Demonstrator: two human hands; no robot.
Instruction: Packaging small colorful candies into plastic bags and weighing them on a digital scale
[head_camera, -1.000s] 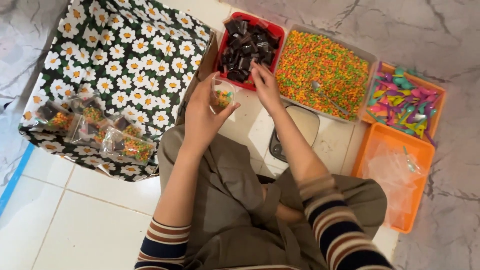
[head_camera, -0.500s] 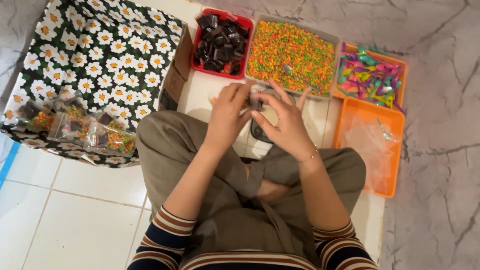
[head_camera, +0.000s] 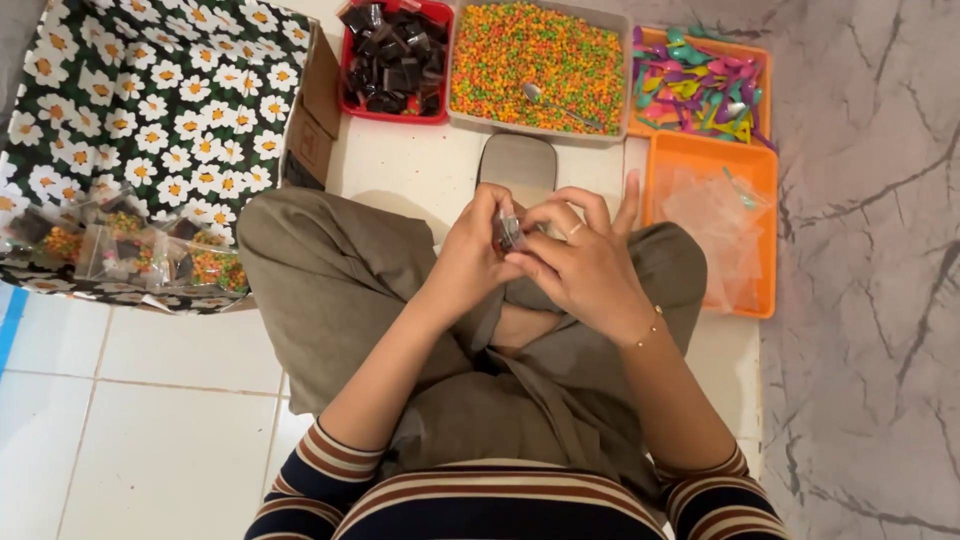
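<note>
Both hands meet over the lap: left hand (head_camera: 470, 255) and right hand (head_camera: 580, 265) pinch a small clear packet (head_camera: 508, 230) between their fingertips, near the floor's far-edge trays.

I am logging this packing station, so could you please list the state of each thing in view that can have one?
Small clear bag: pinched between both hands.
Left hand: grip closed on the bag.
Right hand: grip closed on the bag.
Red tray: holds dark pieces.
Grey tray: full of colourful sprinkles, spoon lying in it.
Upper orange tray: filled with small plastic spoons.
Lower orange tray: holds clear bags.
Filled bags: lying on the flowered box.
</note>
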